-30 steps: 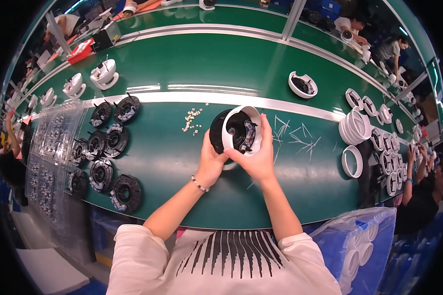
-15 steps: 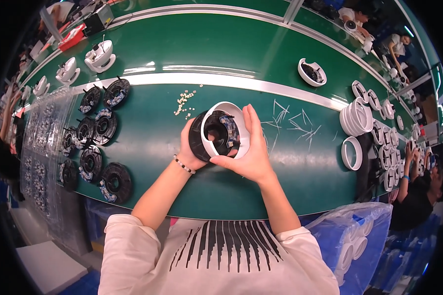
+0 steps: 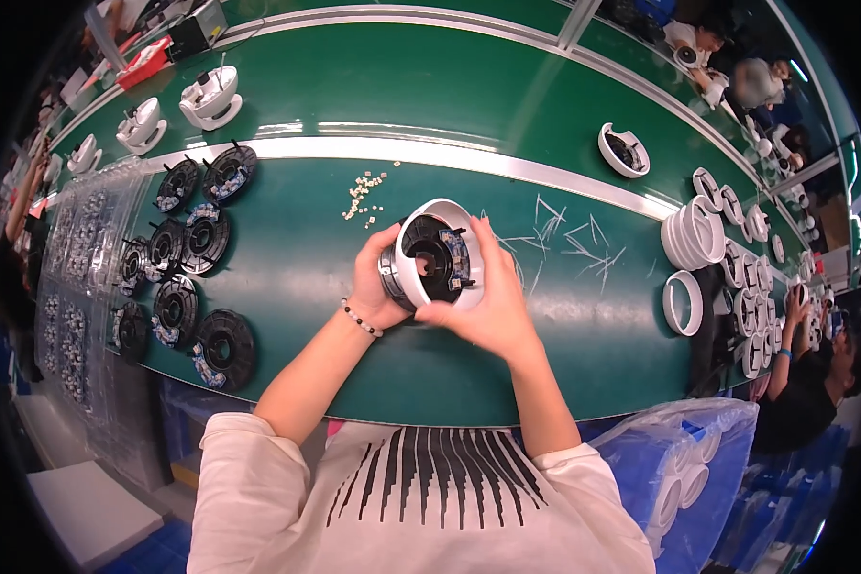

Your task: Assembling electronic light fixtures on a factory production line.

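Observation:
Above the middle of the bench I hold a white plastic ring-shaped housing (image 3: 409, 277) tilted, its opening toward me. A black round base (image 3: 437, 282) with a blue circuit board (image 3: 459, 256) sits inside it, and part of the base's edge shows beyond the ring's left rim. My left hand (image 3: 375, 279) is closed round the base from the left and below. On the right, my right hand (image 3: 493, 304) grips the ring, thumb at the lower rim and fingers up its far side. A fingertip shows through the base's central hole.
Several black bases (image 3: 225, 349) with circuit boards lie at left, beside clear plastic trays (image 3: 77, 277) of small parts. Tiny pale pieces (image 3: 359, 196) and thin white strips (image 3: 593, 239) are scattered beyond my hands. White rings (image 3: 691, 234) are stacked right. Co-workers sit farther off.
The black base and white ring have come together; the base, which stuck out left of the ring, now sits mostly within it. Both hands keep their grip.

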Available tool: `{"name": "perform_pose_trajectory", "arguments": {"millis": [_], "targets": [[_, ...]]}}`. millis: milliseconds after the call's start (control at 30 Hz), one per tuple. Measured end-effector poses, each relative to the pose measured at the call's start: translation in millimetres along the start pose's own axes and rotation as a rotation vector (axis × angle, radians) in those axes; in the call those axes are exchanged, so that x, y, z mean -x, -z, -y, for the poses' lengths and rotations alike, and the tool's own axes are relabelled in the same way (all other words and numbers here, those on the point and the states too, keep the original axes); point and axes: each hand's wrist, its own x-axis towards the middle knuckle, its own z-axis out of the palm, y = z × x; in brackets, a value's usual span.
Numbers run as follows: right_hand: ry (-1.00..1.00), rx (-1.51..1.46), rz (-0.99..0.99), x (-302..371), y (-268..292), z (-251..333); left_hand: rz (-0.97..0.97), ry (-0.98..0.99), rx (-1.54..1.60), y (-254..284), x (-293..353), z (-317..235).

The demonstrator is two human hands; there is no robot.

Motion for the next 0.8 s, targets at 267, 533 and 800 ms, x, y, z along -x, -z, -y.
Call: {"name": "perform_pose_trajectory", "arguments": {"millis": [267, 533, 800], "targets": [[0.349, 0.383, 0.122, -7, 28, 29, 0.146, 0.068, 0.089, 6, 2, 0], [0.239, -0.140, 0.062, -12, 27, 9, 0.290, 0.047, 0.088, -16, 4, -1], [0.186, 0.151, -0.179, 13, -19, 18, 0.248, -0.108, -0.007, -12, 1, 9]]}}
